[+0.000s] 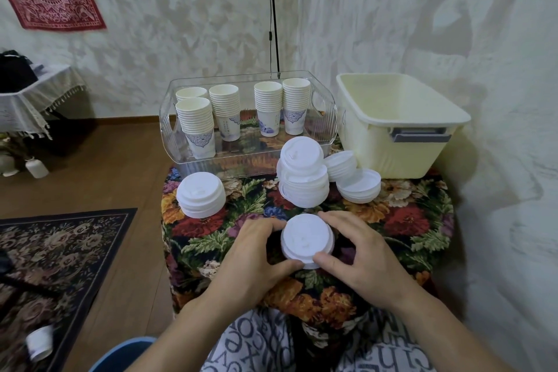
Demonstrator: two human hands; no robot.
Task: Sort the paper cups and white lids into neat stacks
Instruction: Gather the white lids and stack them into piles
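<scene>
Left hand (256, 246), right hand (359, 254) grip short lid stack (306, 240) on floral cloth (401, 220).

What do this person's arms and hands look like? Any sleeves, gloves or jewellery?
Both forearms are bare to the bottom edge of the picture, so no sleeves show. The left hand and right hand wear no gloves, and no rings, watch or bracelets are visible. Fingernails look short and unpainted.

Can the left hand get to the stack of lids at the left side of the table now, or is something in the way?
Probably yes. The lid stack stands alone on the floral cloth, nothing between it and the left hand. But that hand and the right hand grip the near lid stack, so it must let go first.
</scene>
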